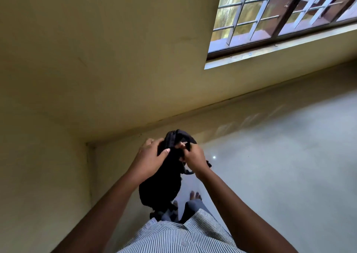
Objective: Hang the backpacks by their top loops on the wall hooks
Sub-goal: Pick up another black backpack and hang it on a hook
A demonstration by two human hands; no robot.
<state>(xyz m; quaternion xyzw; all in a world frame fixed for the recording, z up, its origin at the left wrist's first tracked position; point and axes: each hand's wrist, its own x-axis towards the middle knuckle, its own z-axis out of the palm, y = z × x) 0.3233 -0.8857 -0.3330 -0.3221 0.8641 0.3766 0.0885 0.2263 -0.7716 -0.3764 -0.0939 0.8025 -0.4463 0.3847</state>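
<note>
Backpack (164, 183): black, soft, slumped; held up in the air at lower centre of the frame, in front of a room corner. Upper end bunched and rounded, body hanging down toward the person's legs. A short strap end sticks out on its right side, below the wrist.

Both hands on its upper end. Left hand (149, 158) grips the top, fingers curled over the far side, thumb across the near face. Right hand (194, 159) pinches a fold or strap at the top, possibly the top loop; too dark and blurred to be sure.

Fabric reads as one black mass: seams, pockets, zips and any label cannot be told. Lower end is partly hidden behind the striped shirt (183, 235).

Surroundings: yellow wall (96, 59), barred window (280, 14) at upper right, glossy grey floor (280, 156), a bare foot (195, 195) below the bag.
</note>
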